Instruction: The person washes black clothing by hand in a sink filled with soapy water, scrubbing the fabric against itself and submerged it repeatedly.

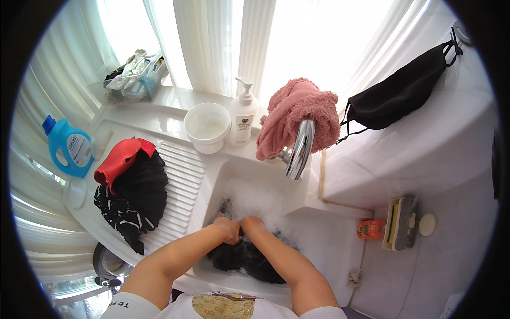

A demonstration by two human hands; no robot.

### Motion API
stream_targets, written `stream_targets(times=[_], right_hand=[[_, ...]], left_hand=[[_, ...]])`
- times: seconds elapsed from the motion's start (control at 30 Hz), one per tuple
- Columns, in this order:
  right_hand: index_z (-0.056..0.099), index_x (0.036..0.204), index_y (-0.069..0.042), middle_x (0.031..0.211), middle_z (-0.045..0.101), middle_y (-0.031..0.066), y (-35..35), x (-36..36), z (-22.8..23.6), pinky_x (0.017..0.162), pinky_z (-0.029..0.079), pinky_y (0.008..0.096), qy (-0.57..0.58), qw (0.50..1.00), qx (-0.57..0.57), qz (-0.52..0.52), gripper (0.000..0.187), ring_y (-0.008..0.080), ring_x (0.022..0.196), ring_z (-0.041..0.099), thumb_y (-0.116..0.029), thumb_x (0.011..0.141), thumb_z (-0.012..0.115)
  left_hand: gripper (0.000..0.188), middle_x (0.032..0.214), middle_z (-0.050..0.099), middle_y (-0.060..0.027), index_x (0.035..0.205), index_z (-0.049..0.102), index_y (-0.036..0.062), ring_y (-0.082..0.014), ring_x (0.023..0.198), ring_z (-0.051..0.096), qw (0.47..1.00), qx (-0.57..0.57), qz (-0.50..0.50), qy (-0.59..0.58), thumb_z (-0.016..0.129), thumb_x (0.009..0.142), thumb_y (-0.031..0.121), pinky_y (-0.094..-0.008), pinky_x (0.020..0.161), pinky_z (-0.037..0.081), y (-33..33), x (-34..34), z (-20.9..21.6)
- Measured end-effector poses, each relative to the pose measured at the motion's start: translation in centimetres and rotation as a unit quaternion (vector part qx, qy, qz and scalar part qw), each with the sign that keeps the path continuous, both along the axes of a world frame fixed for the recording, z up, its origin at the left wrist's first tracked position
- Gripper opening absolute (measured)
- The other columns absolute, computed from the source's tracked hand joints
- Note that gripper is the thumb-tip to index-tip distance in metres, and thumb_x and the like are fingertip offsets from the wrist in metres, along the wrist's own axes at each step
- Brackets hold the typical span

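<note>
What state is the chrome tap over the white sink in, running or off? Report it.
Off, as far as shows: no stream falls from the chrome tap into the white sink. Foam and both hands, left and right, lie below on dark cloth.

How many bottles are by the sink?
2: a blue detergent bottle at the far left, and a white pump bottle behind the sink, beside the white bowl. Others may be hidden.
</note>
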State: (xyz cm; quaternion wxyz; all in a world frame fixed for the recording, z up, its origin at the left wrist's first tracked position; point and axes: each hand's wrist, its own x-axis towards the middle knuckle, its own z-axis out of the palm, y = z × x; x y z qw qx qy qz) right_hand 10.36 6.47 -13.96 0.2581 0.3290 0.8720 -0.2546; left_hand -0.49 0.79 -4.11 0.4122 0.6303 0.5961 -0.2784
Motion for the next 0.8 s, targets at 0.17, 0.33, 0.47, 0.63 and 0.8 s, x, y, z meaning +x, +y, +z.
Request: stream_targets(times=[0.17,0.33,0.47,0.63,0.8], right_hand=[[0.066,0.095,-0.003,0.099,0.066,0.0186,-0.9,1.4,0.3,0.08,0.051,0.0405,0.053,0.996,0.013,-0.077,0.02,0.0326,0.095,0.064,-0.007,0.08,0.054],[0.065,0.096,-0.002,0.099,0.066,0.019,0.1,-0.3,-1.2,0.079,0.052,0.0414,0.057,0.992,0.081,-0.079,0.019,0.0332,0.094,0.064,-0.005,0.079,0.055],[0.066,0.094,-0.002,0.101,0.065,0.0191,1.1,-1.1,-1.4,0.08,0.052,0.0416,0.024,0.996,0.07,-0.05,0.019,0.0335,0.095,0.064,-0.004,0.079,0.055],[0.067,0.091,-0.001,0.101,0.065,0.0203,1.2,-1.3,-0.6,0.081,0.052,0.0406,0.02,0.996,0.059,-0.056,0.018,0.0337,0.095,0.064,-0.005,0.077,0.057],[0.069,0.085,-0.001,0.094,0.066,0.0205,0.9,-0.9,-1.3,0.08,0.052,0.0407,0.06,0.987,0.105,-0.107,0.015,0.0349,0.091,0.065,-0.005,0.075,0.058]], left_hand=[[0.079,0.134,0.051,-0.0128,0.145,0.02,-0.0002,-0.0316,0.122,0.05,0.997,-0.04,-0.057,-0.032,0.046,0.088,0.048,-0.0437,0.105,0.032,-2.5,0.4,0.1],[0.08,0.133,0.051,-0.0128,0.145,0.022,0.0006,-0.0274,0.121,0.051,0.997,-0.017,-0.074,-0.018,0.045,0.086,0.05,-0.0397,0.1,0.038,-2.4,0.4,-0.1],[0.08,0.133,0.051,-0.0133,0.144,0.024,0.0013,-0.0274,0.122,0.05,0.998,-0.025,-0.053,-0.03,0.046,0.086,0.051,-0.0407,0.1,0.038,-2.5,0.2,-0.3],[0.08,0.131,0.054,-0.0127,0.144,0.026,0.0019,-0.0275,0.12,0.051,0.999,0.006,-0.047,-0.022,0.047,0.085,0.051,-0.0401,0.1,0.039,-2.8,0.1,-0.3],[0.078,0.129,0.055,-0.013,0.143,0.028,0.0024,-0.0277,0.119,0.052,0.998,0.002,-0.051,-0.031,0.047,0.085,0.051,-0.0393,0.098,0.041,-2.7,0.1,-0.3]])
